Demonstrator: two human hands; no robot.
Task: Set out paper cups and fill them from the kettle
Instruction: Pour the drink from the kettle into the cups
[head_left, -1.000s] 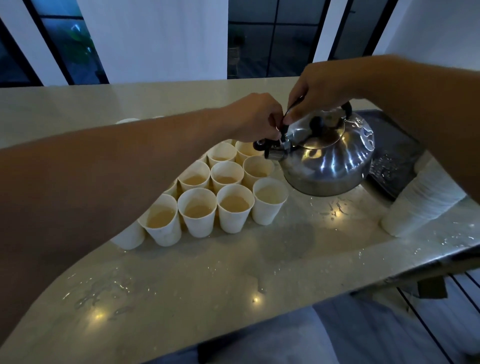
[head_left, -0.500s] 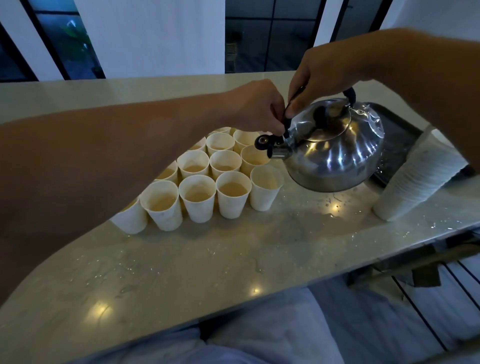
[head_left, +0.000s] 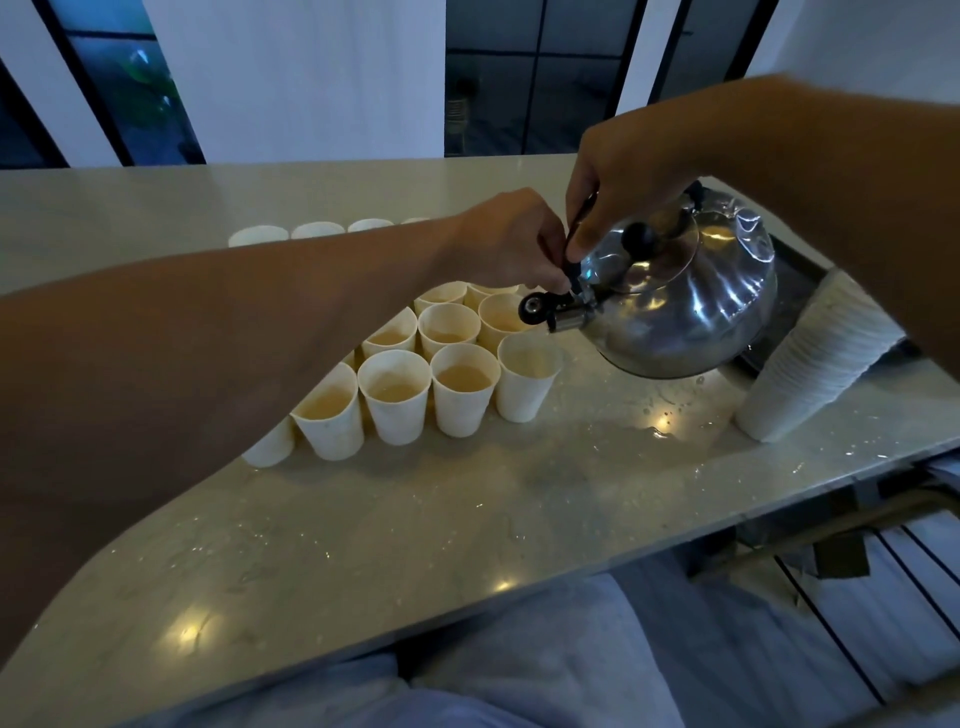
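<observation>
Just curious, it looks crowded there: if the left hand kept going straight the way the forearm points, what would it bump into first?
Probably the shiny steel kettle: the left hand already pinches the black spout cap lever, so the kettle's body lies directly ahead, though depth is uncertain.

A pale stone counter (head_left: 415, 519) runs across the view, its surface wet with scattered droplets and a small puddle (head_left: 657, 434) toward its right end; a dark tray (head_left: 795, 283) lies at the far right of it, partly hidden. Behind the counter stand white wall panels (head_left: 296, 78) between dark-framed windows (head_left: 535, 78); below the near edge, pale cloth (head_left: 571, 649) shows.
</observation>
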